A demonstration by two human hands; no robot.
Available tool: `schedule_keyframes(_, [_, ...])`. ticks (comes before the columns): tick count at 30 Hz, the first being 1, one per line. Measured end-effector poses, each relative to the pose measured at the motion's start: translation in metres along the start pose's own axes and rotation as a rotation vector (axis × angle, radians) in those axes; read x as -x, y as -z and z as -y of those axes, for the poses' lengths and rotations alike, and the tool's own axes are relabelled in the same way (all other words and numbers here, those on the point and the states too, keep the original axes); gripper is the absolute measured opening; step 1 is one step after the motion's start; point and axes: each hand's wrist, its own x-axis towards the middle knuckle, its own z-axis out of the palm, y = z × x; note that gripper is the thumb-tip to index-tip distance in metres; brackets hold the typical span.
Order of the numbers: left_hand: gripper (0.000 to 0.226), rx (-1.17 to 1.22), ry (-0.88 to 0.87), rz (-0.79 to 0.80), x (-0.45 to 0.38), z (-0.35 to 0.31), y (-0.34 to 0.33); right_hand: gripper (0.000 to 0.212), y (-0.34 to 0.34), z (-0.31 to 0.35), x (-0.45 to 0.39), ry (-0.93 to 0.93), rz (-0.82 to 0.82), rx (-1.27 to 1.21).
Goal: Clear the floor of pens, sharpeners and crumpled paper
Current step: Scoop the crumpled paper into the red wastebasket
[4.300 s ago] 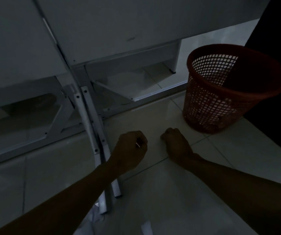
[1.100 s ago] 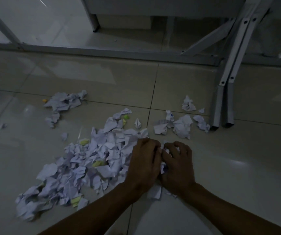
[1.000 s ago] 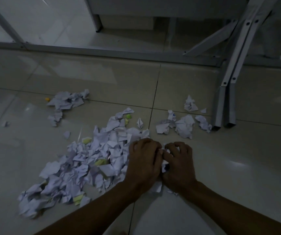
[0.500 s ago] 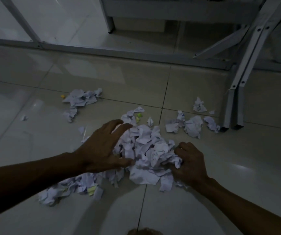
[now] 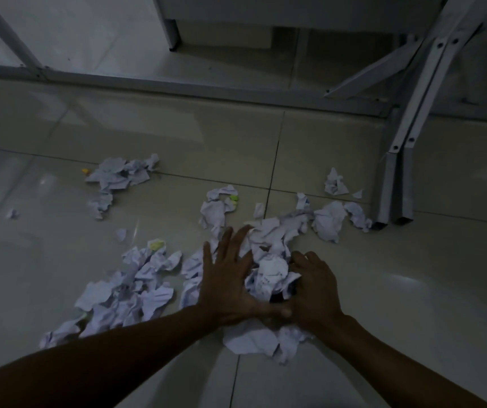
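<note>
both hands have drawn closer together since half a second ago, squeezing the gathered heap of crumpled paper (image 5: 268,272) into a tighter mound between them on the tiled floor (image 5: 413,290). left hand (image 5: 230,278) lies flat against the left side of the mound, its grip spread, fingers straight and fanned toward the far side of the floor, thumb reaching under the paper toward the other hand. right hand (image 5: 314,290) cups the right side of the mound, its grip curled round the paper's edge, knuckles raised. flattened scraps (image 5: 251,340) poke out beneath both wrists, toward the near edge of the floor.

more torn white scraps (image 5: 130,293) trail off to the left of the hands, with a yellow-green bit (image 5: 157,245) among them. a smaller cluster (image 5: 121,175) sits farther out to the left, a tiny orange piece (image 5: 85,171) touching its left end. other loose pieces (image 5: 330,220) lie beyond the right hand, near the feet of two grey metal legs (image 5: 395,184) that stand side by side. a grey metal frame rail (image 5: 177,86) runs across the far part of the floor. lighting is dim; no pens or sharpeners can be made out.
</note>
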Motion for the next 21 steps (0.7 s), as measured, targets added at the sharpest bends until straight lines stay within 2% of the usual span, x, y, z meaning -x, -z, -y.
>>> schedule_keyframes(3, [0.096, 0.206, 0.061, -0.115, -0.003, 0.0, -0.014, 0.007, 0.0, 0.004, 0.0, 0.031, -0.047, -0.007])
schedule_keyframes(6, [0.055, 0.141, -0.115, -0.219, -0.004, 0.006, -0.025, 0.018, -0.007, -0.001, 0.006, 0.012, -0.108, -0.068])
schedule_keyframes(8, [0.053, 0.215, -0.176, -0.248, -0.003, 0.002, -0.029, 0.022, -0.008, -0.002, 0.005, 0.006, -0.152, -0.09])
schedule_keyframes(11, [0.034, 0.357, -0.138, -0.286, 0.0, -0.009, -0.024, 0.024, -0.005, 0.002, 0.002, 0.007, -0.229, -0.156])
schedule_keyframes(13, [0.03, 0.43, -0.1, -0.328, -0.001, -0.01, -0.024, 0.022, -0.003, -0.003, 0.0, -0.048, -0.239, -0.236])
schedule_keyframes(16, [0.037, 0.377, -0.142, -0.357, 0.002, -0.004, -0.029, 0.023, 0.003, -0.01, -0.002, -0.111, -0.242, -0.404])
schedule_keyframes(18, [0.037, 0.354, -0.171, -0.374, 0.002, -0.005, -0.029, 0.036, 0.006, -0.013, -0.005, -0.184, -0.305, -0.441])
schedule_keyframes(21, [0.017, 0.311, -0.224, -0.368, -0.002, -0.005, -0.026, 0.032, 0.016, -0.013, -0.007, -0.24, -0.337, -0.497])
